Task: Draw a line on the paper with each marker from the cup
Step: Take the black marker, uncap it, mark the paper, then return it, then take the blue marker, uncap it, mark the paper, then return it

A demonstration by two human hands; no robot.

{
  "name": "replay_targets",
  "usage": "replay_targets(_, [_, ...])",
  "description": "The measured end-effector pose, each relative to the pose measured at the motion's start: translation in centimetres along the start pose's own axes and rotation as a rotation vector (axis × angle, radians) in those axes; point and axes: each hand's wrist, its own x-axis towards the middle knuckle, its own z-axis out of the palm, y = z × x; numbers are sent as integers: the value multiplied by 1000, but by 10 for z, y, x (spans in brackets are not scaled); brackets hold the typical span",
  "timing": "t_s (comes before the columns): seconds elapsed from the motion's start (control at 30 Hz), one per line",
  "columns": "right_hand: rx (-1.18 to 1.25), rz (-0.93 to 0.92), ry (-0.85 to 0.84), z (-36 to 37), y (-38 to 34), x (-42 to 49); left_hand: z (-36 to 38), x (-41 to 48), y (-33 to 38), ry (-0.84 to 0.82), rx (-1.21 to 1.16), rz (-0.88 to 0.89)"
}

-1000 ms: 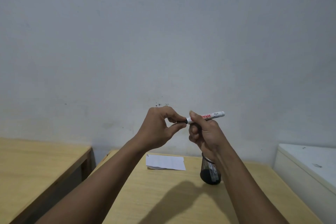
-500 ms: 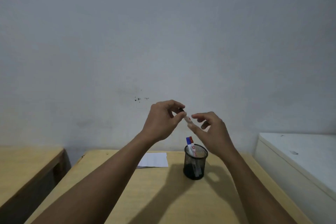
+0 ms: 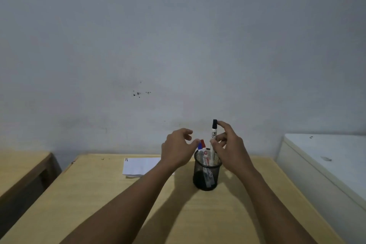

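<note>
A black mesh cup stands on the wooden table. Inside it lean a blue-capped marker and a red-capped marker. My right hand holds a white marker with a black cap upright, its lower end inside the cup. My left hand hovers just left of the cup with its fingers apart and nothing in it. A white sheet of paper lies behind my left wrist, with short dark lines at its top left corner.
A second wooden table stands to the left across a gap. A white cabinet top runs along the right side. A grey wall rises directly behind the table.
Earlier both hands held the black-capped marker high and capped it. Now my left hand has let go and my right hand has lowered the marker upright into the cup.
</note>
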Motion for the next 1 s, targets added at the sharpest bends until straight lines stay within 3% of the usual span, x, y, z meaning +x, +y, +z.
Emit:
replay_targets(0.3, [-95,-24,-99,10,27,5,19,12,-10,-107,-33,-74])
replay_targets(0.77, [-239,-4,-244,18,48,13,33,20,-12,-130,-59,-96])
replay_targets(1.0, [-177,5,-202,17,49,13,35,22,-11,-116,-96,-98])
